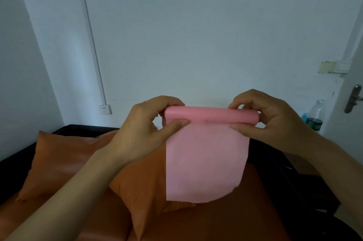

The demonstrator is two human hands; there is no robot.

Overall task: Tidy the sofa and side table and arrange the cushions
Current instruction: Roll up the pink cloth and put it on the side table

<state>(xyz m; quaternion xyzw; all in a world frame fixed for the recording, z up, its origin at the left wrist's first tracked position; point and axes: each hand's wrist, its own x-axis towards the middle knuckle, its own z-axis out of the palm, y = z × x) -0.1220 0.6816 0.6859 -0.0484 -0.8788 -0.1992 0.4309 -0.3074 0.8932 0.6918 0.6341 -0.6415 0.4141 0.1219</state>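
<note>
I hold a pink cloth (206, 158) up in front of me, its top edge rolled into a tube and the rest hanging down. My left hand (143, 128) pinches the roll's left end between thumb and fingers. My right hand (271, 121) pinches the right end the same way. Below lies the sofa (225, 219) with its orange seat and dark frame. An orange cushion (64, 160) leans at the back left, and a second orange cushion (143, 187) stands partly hidden behind the cloth and my left arm.
A plastic water bottle (316, 115) stands at the right by the wall, with something blue beside it. A door with a metal handle (353, 99) is at the far right. A wall socket (105, 109) sits low on the left.
</note>
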